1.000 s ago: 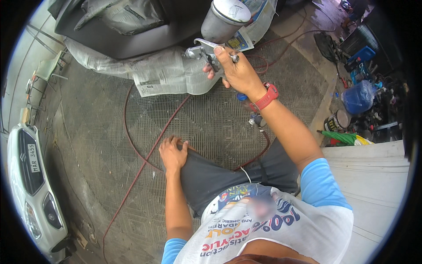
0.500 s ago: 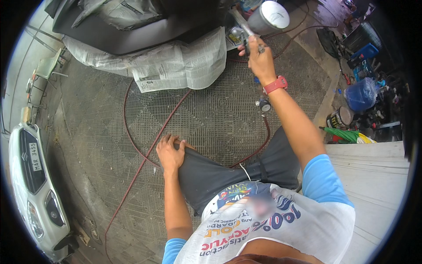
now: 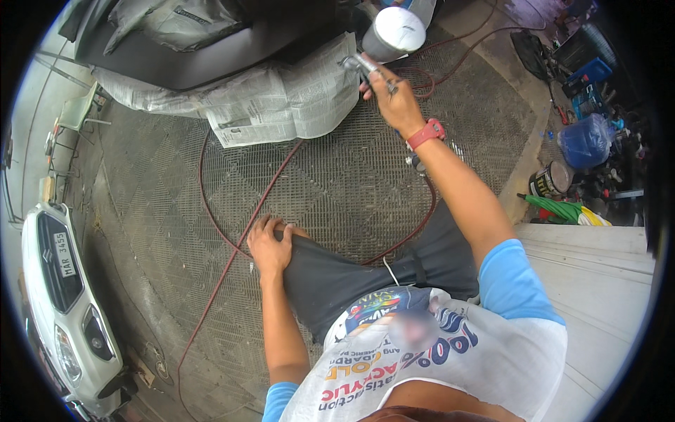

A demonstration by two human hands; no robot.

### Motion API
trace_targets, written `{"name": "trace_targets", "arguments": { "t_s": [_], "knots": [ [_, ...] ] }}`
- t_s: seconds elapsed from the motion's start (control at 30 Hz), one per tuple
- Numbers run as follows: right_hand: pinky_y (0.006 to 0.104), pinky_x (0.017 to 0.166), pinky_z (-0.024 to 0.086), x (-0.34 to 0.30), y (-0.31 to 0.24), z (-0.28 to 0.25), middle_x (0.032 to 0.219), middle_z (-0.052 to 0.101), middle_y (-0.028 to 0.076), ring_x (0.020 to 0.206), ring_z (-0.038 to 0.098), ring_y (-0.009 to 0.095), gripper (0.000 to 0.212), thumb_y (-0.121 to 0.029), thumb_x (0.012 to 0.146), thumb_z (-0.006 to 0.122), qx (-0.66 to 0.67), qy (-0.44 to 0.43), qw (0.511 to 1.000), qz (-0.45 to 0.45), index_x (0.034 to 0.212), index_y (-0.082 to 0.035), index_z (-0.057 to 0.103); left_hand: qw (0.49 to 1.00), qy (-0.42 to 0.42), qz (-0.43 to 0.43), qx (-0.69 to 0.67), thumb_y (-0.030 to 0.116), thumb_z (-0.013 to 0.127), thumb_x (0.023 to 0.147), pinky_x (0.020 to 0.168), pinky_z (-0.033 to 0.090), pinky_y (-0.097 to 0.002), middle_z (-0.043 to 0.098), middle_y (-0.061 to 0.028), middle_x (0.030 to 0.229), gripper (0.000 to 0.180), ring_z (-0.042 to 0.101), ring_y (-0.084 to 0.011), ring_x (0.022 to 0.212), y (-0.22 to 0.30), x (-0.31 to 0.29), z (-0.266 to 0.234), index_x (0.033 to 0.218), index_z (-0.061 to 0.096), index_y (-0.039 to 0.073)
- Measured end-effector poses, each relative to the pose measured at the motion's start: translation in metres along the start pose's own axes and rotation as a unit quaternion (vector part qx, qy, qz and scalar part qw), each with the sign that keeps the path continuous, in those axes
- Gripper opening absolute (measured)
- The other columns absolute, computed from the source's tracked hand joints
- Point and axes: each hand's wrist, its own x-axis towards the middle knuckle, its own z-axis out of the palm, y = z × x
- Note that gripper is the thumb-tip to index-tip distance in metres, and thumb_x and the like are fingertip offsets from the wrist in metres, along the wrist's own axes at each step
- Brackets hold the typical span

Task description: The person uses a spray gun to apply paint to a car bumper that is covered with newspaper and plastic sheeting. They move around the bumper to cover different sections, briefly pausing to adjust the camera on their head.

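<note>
In my raised right hand (image 3: 399, 105) is a spray gun (image 3: 362, 65) with a light grey cup (image 3: 395, 34) on top, the fingers wrapped round its handle. A round gauge (image 3: 418, 163) and a dark red hose hang below the wrist. To the left of the gun is a dark grey car body panel (image 3: 232, 60), with newspaper sheets (image 3: 288, 109) hanging along its lower edge. My left hand (image 3: 271, 243) lies on my knee, holding nothing, fingers apart and draped over it.
A dark red hose (image 3: 235, 246) runs across the ridged floor mat (image 3: 323, 190). At the left stands a white car (image 3: 70, 295), with a pale green chair (image 3: 76, 112) beyond. A blue bucket (image 3: 585, 145), a paint can (image 3: 550, 179) and a green umbrella (image 3: 562, 209) crowd the right.
My right hand has moved left and slightly down with the spray gun, its nozzle end now in front of the newspaper's right edge. My left hand stays on the knee.
</note>
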Motion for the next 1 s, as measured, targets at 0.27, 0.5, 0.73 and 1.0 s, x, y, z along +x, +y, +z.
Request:
{"name": "trace_targets", "arguments": {
  "t_s": [0.27, 0.5, 0.73, 1.0],
  "knots": [
    [0.03, 0.078, 0.057, 0.021, 0.031, -0.026, 0.089, 0.078, 0.008, 0.077, 0.07, 0.011, 0.048, -0.035, 0.111, 0.058, -0.043, 0.07, 0.997, 0.002, 0.152, -0.011, 0.06, 1.0, 0.005, -0.006, 0.0, 0.033, 0.076, 0.091, 0.121, 0.035, -0.0491, 0.066, -0.0134, 0.144, 0.036, 0.056, -0.034, 0.139, 0.003, -0.006, -0.009, 0.118, 0.078, 0.01],
    [0.0301, 0.082, 0.057, -0.014, -0.003, -0.003, 0.093, 0.077, 0.007, 0.08, 0.067, 0.011, 0.051, -0.036, 0.112, 0.054, 0.062, -0.118, 0.991, 0.017, 0.155, -0.008, 0.057, 1.0, -0.004, -0.008, 0.008, 0.032, 0.075, 0.092, 0.121, 0.036, -0.0495, 0.067, -0.0129, 0.143, 0.035, 0.056, -0.0345, 0.138, 0.004, -0.006, -0.008, 0.117, 0.078, 0.01],
    [0.0316, 0.081, 0.058, 0.013, 0.0, -0.041, 0.089, 0.077, 0.008, 0.076, 0.068, 0.011, 0.051, -0.04, 0.111, 0.056, -0.026, -0.006, 1.0, -0.015, 0.153, -0.012, 0.059, 0.999, -0.003, -0.021, 0.029, 0.035, 0.076, 0.092, 0.12, 0.037, -0.05, 0.065, -0.0133, 0.143, 0.034, 0.056, -0.035, 0.138, 0.01, -0.011, -0.014, 0.117, 0.079, 0.011],
    [0.0263, 0.075, 0.055, 0.072, -0.063, -0.084, 0.084, 0.073, 0.004, 0.073, 0.065, 0.008, 0.051, -0.043, 0.113, 0.053, 0.058, 0.0, 0.997, -0.044, 0.148, -0.007, 0.063, 0.998, -0.007, -0.046, 0.029, 0.032, 0.076, 0.091, 0.123, 0.034, -0.0516, 0.066, -0.0137, 0.143, 0.034, 0.053, -0.0357, 0.141, 0.021, -0.015, -0.02, 0.116, 0.078, 0.009]
  ]
}}
